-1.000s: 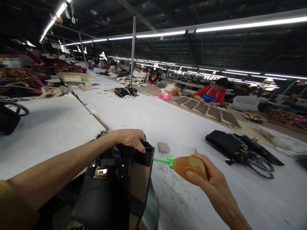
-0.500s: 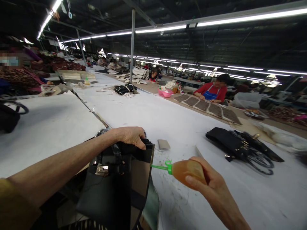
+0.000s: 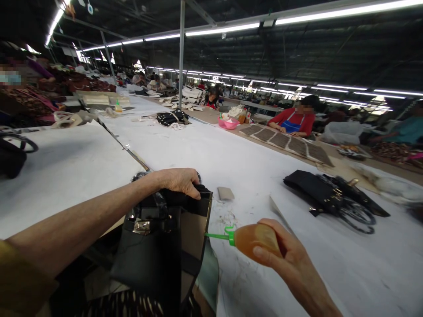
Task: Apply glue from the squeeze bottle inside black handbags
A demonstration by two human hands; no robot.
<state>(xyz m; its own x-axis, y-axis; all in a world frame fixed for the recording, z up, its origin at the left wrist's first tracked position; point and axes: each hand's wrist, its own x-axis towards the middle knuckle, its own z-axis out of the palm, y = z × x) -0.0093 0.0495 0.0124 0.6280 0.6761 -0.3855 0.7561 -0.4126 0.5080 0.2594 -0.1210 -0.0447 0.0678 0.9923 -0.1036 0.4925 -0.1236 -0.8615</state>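
Observation:
A black handbag [image 3: 148, 259] with a gold clasp and wrapped handles stands in front of me, its brown inner side panel facing right. My left hand [image 3: 181, 180] is closed over the bag's top edge at the far corner. In my right hand [image 3: 280, 246] is a squeeze bottle [image 3: 253, 240] of amber liquid, held on its side. The bottle's thin green nozzle points left, and its tip is at the right edge of the bag's side panel. Whether liquid is coming out is too small to tell.
A small grey-beige card piece [image 3: 225, 193] lies beyond the bag on the white table [image 3: 244, 163]. Black bag parts [image 3: 317, 191] with handles lie at the right, and another black bag [image 3: 11, 156] at the far left. A co-worker in red [image 3: 294, 119] sits across the table.
My right hand has brought the nozzle slightly down along the panel's edge. The left hand keeps its hold on the bag. The whole view has shifted a little.

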